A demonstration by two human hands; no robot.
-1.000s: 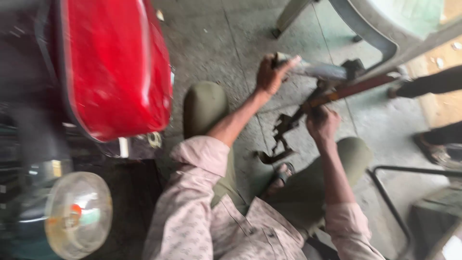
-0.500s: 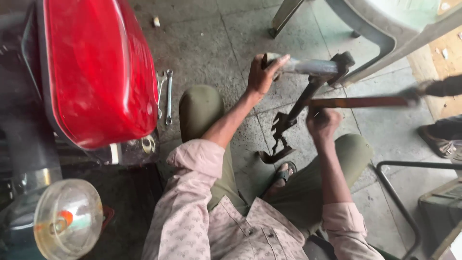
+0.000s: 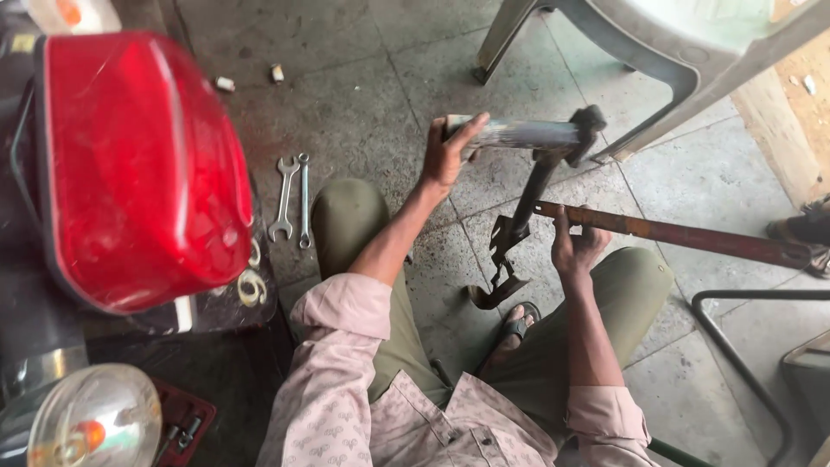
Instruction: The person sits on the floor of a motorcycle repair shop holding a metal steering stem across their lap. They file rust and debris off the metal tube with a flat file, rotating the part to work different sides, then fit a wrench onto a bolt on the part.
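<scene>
My left hand [image 3: 450, 156] is wrapped around the near end of a grey metal tube [image 3: 519, 134], thumb laid along its top, fingers curled under it. The tube runs level to the right and ends in a dark joint [image 3: 586, 125]. From that joint a black rod [image 3: 529, 195] drops down and to the left to a dark bracket [image 3: 500, 268], whose lower end sits on the floor [image 3: 372, 95] just in front of my sandalled foot [image 3: 510, 333].

My right hand [image 3: 575, 251] is closed on the left end of a long rusty bar [image 3: 692, 233], thumb up over it, right beside the black rod. The bar stretches away to the right, low over the floor, to the frame's right edge, where someone else's foot [image 3: 804, 229] shows; I cannot tell whether it touches the bar.

I am crouched with both knees up in olive trousers, and the whole piece stands between them and slightly ahead.

To the left of my left knee two spanners [image 3: 292, 199] lie side by side on the concrete. Beyond them is a motorcycle's red fuel tank [image 3: 138, 173], with the round headlamp [image 3: 91, 424] at the lower left corner. A pale plastic chair [image 3: 622, 52] stands at the top right, one leg coming down near the dark joint. A black tubular frame [image 3: 743, 346] curves across the floor at the lower right.
</scene>
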